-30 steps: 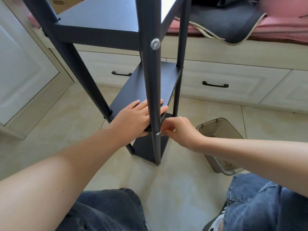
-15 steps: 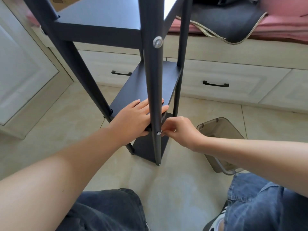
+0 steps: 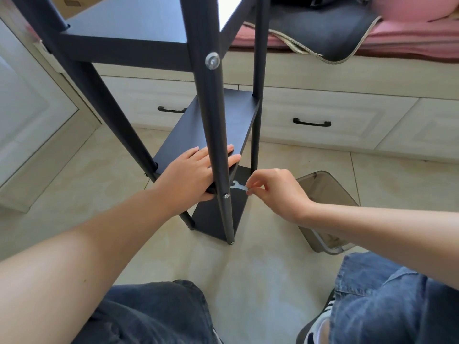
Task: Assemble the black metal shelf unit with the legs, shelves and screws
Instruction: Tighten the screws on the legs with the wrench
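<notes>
On the tiled floor (image 3: 260, 274), before white drawers (image 3: 330, 120): black shelf unit (image 3: 218, 135) standing upright, front leg (image 3: 216, 150) nearest the camera. Left hand (image 3: 191, 175) flat on the front end of the lower shelf (image 3: 223, 125), fingers straight and lightly spread behind the leg, thumb curled under the shelf edge. Right hand (image 3: 275, 192) just right of the leg, thumb and forefinger pinching a small flat wrench (image 3: 239, 186), its open end toward the leg, just above the lower screw (image 3: 226, 195). Higher on the same leg, a second screw (image 3: 212, 61) at the upper shelf (image 3: 134, 28). Grey bin (image 3: 330, 192) on the floor, right of the unit.
</notes>
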Demonstrator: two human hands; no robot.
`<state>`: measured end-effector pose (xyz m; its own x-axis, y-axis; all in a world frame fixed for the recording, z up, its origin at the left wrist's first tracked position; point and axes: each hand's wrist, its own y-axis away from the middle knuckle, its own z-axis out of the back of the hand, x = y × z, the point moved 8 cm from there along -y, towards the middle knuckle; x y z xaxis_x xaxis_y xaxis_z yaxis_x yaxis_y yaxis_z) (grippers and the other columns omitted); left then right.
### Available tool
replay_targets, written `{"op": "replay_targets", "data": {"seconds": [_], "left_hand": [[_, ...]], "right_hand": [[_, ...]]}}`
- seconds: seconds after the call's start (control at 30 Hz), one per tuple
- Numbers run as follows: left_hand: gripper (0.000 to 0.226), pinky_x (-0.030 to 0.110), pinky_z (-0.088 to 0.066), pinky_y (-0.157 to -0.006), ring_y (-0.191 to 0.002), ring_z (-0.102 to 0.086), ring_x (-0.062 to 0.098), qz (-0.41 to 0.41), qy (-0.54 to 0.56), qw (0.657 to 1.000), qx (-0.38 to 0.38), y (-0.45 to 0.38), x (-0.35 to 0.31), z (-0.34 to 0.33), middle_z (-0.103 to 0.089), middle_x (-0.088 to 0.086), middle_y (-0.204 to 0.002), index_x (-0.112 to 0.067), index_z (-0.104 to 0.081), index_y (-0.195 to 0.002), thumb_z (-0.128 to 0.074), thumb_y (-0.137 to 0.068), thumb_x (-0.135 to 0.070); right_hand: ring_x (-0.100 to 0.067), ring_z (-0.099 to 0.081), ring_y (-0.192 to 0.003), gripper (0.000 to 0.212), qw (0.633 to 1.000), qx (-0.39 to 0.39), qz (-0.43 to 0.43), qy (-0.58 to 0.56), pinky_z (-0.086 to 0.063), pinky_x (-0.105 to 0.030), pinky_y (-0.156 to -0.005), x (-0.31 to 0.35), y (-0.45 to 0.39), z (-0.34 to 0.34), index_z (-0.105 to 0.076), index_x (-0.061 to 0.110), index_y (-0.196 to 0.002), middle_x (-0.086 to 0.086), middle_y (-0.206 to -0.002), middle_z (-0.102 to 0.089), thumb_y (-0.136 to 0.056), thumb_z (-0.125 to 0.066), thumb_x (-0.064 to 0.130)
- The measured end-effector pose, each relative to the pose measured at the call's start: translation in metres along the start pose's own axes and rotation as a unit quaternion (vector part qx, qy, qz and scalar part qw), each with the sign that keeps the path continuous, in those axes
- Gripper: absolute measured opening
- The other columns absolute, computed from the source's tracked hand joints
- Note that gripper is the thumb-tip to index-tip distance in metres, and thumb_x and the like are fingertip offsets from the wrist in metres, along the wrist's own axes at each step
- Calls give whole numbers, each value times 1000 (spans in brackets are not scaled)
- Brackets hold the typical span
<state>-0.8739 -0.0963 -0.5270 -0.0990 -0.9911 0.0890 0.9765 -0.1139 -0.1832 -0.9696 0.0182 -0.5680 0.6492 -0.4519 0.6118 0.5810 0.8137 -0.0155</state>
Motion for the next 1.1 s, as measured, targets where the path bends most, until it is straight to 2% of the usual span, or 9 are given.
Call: {"op": "replay_targets", "data": {"seconds": [0.1,0.33,0.53,0.73,1.0,1.1], "left_hand": [[92,52,-43,-108,-139,-48,35,0,2,1000,-2,0,0,-1,-46,9,-155,-18,-41,-152,-89,-74,-26],[93,54,-47,-104,-134,-52,37,-8,-1,1000,-14,0,0,-1,-49,11,-152,-18,-42,-149,-91,-70,-25],[91,53,-47,-107,-138,-48,34,-3,0,1000,-8,1,1,-1,-46,9,-155,-19,-40,-151,-89,-74,-25],[91,53,-48,-106,-138,-49,35,-5,-4,1000,-6,1,0,-1,-47,10,-154,-17,-43,-151,-89,-73,-26],[90,52,-48,-106,-137,-50,35,-8,-12,1000,-10,1,-1,0,-48,11,-153,-16,-44,-150,-89,-74,-28],[90,52,-47,-105,-137,-50,35,-6,-11,1000,-13,1,0,0,-49,11,-152,-15,-45,-150,-90,-72,-27]], "right_hand": [[-12,-63,-77,12,999,36,-13,25,-56,-36,-77,-3,2,-7,-71,23,-95,7,-88,-73,-94,-63,14],[-8,-64,-78,13,1000,8,-10,-18,-54,-30,-79,5,-5,-2,-73,20,-99,8,-86,-74,-95,-63,13],[-9,-63,-76,13,999,12,27,-28,-54,-30,-77,15,-6,-7,-75,18,-94,7,-84,-74,-93,-65,9],[-11,-65,-79,13,999,5,27,-37,-52,-27,-76,16,-4,-7,-75,17,-94,7,-84,-75,-93,-64,9],[-2,-55,-71,13,999,10,15,-49,-41,-17,-67,19,-4,-11,-75,17,-93,5,-85,-73,-93,-64,9],[1,-54,-69,16,999,8,13,-48,-42,-20,-68,19,-7,-14,-74,19,-90,7,-83,-74,-92,-64,7]]}}
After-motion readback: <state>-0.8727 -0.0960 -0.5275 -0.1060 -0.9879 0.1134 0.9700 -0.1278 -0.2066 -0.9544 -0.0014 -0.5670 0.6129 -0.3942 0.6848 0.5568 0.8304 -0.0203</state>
